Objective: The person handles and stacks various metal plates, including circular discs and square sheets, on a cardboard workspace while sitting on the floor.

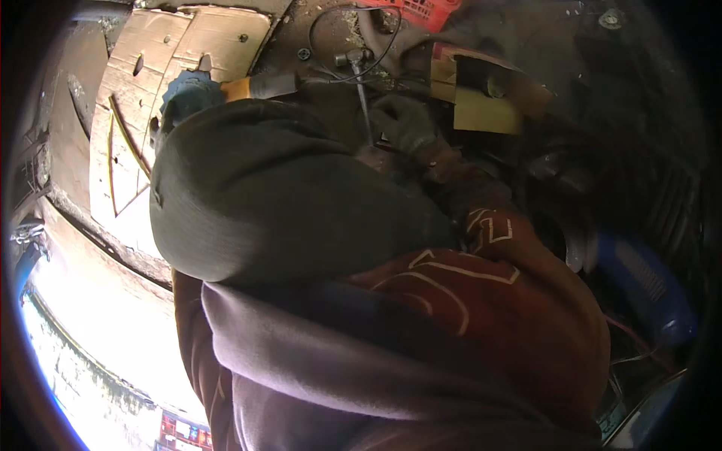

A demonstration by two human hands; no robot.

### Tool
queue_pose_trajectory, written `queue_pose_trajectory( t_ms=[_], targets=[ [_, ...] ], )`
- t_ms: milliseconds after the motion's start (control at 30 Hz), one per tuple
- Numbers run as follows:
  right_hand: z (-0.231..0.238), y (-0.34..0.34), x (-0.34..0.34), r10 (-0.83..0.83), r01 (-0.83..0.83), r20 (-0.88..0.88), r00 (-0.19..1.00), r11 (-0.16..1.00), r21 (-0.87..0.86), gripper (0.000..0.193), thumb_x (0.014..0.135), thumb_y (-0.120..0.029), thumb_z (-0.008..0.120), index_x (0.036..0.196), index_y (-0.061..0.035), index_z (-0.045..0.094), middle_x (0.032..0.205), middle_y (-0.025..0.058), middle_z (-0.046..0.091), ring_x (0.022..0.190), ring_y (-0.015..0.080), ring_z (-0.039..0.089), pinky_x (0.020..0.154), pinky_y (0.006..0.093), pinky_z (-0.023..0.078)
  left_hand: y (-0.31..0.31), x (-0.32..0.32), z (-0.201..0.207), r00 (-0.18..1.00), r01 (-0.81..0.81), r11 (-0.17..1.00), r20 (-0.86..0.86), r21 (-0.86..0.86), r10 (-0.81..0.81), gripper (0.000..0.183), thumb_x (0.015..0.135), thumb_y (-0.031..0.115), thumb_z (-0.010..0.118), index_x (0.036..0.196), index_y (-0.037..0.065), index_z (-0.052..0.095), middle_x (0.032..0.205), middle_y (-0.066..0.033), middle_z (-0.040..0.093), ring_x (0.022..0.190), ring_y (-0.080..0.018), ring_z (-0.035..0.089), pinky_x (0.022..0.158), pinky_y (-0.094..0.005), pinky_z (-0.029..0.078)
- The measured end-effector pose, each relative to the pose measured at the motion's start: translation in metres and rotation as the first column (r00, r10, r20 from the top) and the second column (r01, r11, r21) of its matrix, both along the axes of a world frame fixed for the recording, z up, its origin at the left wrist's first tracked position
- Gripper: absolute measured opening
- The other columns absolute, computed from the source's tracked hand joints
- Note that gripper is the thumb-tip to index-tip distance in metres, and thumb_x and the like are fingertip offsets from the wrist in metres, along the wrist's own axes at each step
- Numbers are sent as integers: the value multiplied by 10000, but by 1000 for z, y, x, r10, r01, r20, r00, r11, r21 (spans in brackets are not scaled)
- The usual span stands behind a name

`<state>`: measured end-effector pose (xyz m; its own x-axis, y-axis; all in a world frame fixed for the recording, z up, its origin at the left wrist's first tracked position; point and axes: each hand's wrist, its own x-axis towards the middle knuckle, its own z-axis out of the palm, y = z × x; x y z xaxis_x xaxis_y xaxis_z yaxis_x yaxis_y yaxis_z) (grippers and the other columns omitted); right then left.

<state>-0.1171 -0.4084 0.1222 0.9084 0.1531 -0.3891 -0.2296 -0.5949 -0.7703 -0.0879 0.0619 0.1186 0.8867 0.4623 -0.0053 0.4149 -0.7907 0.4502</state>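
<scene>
My right hand (406, 124), in a dark grey work glove, is low over the ground beyond my bent knee. Its fingers look curled, and I cannot make out what they hold. Close along its left side runs a long metal-handled tool (361, 94) with a short crosswise head, like a hammer. My raised leg in dark green trousers (278, 188) covers much of the middle. My left hand does not show clearly. Past the knee is a blue item (192, 94), perhaps a glove or shoe, beside an orange and grey cylindrical piece (241, 89).
Flattened cardboard (162, 45) lies at left with thin yellowish strips (128, 139) on it. A black cable loop (312, 37) curves around the tool's head. Beyond are a red plastic crate (425, 11) and an open cardboard box (485, 109). A blue casing (643, 282) stands at right.
</scene>
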Motion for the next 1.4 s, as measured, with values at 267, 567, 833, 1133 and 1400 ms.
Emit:
queue_pose_trajectory(
  t_ms=[267, 567, 833, 1133, 1400],
  targets=[
    [-38, 47, 34, 403, -351, 177, 898, 898, -266, 275, 973, -246, 602, 1138, -40, 681, 1134, 236, 681, 1120, 408, 646, 928, 485, 514, -7, 4, 2, 1000, 2, 997, 28, 80, -5, 582, 764, 270, 862, 1298, 104, 700, 1393, -277, 579, 1296, -437, 556, 1088, -505, 461],
    [-107, 105, 135, 563, -420, 79, 822, 695, -584, 236, 969, -233, 603, 1106, -58, 685, 1077, 212, 714, 1023, 422, 686, 891, 489, 553, 14, -40, 7, 952, -37, 974, 304, 222, -33, 556, 867, 321, 834, 1323, 43, 680, 1390, -237, 587, 1285, -369, 595, 1018, -441, 523],
    [-89, 137, 169, 741, -665, -176, 649, 439, -605, 296, 973, -246, 620, 1203, -68, 673, 1153, 210, 714, 1041, 409, 698, 902, 492, 563, -28, -47, 57, 920, -144, 981, 348, -131, 181, 407, 909, 229, 806, 1263, 49, 714, 1386, -185, 625, 1238, -312, 632, 990, -399, 536],
    [-60, 115, 159, 700, -554, 18, 714, 580, -597, 283, 926, -275, 670, 1120, -70, 698, 1100, 213, 729, 968, 424, 701, 867, 505, 569, -38, -14, 43, 919, -40, 995, 387, -93, 73, 397, 902, 243, 803, 1250, 70, 723, 1387, -208, 613, 1324, -358, 561, 1115, -455, 450],
    [-13, 100, 180, 11, -20, 516, 857, 1000, 12, 253, 935, -291, 701, 952, -44, 650, 837, 147, 718, 755, 326, 700, 738, 448, 544, -58, -28, 13, 872, 18, 944, 467, -329, 146, 388, 882, 142, 823, 1248, 62, 720, 1314, -158, 652, 1233, -295, 624, 1046, -387, 505]
  ],
)
